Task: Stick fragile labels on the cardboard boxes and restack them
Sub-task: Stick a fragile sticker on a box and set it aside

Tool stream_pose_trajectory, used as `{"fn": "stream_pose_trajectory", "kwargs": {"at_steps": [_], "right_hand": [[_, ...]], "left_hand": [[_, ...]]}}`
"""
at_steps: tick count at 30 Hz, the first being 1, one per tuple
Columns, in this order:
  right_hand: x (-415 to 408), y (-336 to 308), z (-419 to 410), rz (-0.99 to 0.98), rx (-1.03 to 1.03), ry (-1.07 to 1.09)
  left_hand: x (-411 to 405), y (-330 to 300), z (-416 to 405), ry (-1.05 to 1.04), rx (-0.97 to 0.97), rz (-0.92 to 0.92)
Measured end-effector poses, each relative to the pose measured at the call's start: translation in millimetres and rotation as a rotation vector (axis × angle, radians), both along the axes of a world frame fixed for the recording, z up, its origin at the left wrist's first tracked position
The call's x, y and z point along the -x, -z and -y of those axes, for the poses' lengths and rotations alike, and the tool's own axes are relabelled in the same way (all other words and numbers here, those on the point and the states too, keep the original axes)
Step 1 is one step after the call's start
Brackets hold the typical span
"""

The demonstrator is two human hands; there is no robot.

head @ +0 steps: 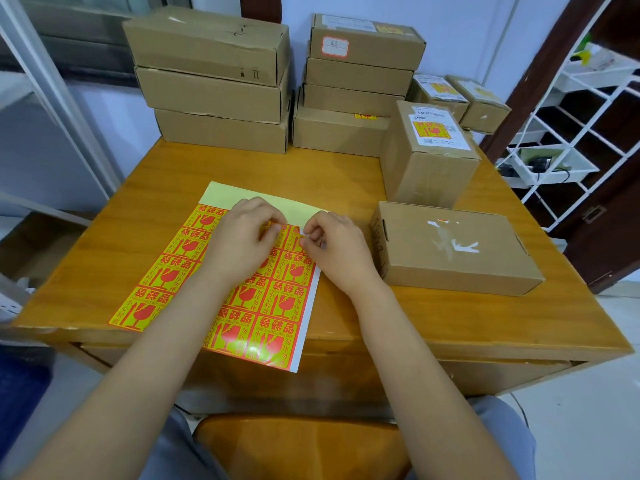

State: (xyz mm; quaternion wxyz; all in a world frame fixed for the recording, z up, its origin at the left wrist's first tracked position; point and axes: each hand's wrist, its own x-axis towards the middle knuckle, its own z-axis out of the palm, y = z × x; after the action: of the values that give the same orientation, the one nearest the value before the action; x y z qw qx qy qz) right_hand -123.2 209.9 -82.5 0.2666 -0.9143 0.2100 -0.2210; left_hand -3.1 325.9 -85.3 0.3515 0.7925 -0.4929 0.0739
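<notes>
Labelling looks partly done: 3 boxes (429, 150) at the worktop's (346, 174) far right corner carry labels. Both hands' fingers (273, 226) pinch a label on the sheet (277, 306) at the near edge; the flat box (453, 247) beside it lacks one.

Red-and-yellow label sheet (221, 285), brown boxes (453, 251)

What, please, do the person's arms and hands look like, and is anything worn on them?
Both forearms are bare up to the frame's edge, with no sleeves in view. The left hand and right hand wear no gloves, and no rings, watch or bracelets show. Nails look short and unpainted.
</notes>
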Motion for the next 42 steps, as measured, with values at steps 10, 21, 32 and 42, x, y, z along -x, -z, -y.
{"fn": "stream_pose_trajectory", "kwargs": {"at_steps": [10, 21, 32, 42], "right_hand": [[-0.6, -0.9, 0.3, 0.010, -0.034, 0.073], [-0.8, -0.9, -0.2, 0.012, -0.038, 0.119], [3.4, -1.5, -1.1, 0.155, -0.079, 0.031], [6.7, -5.6, -2.8, 0.210, -0.330, 0.024]], "left_hand": [[1.9, 0.0, 2.5, -0.061, -0.209, 0.091], [6.2, -1.3, 3.3, -0.109, -0.223, 0.116], [-1.2, -1.7, 1.6, -0.052, -0.217, -0.061], [-1.8, -1.1, 1.8, -0.051, -0.241, -0.040]]}}
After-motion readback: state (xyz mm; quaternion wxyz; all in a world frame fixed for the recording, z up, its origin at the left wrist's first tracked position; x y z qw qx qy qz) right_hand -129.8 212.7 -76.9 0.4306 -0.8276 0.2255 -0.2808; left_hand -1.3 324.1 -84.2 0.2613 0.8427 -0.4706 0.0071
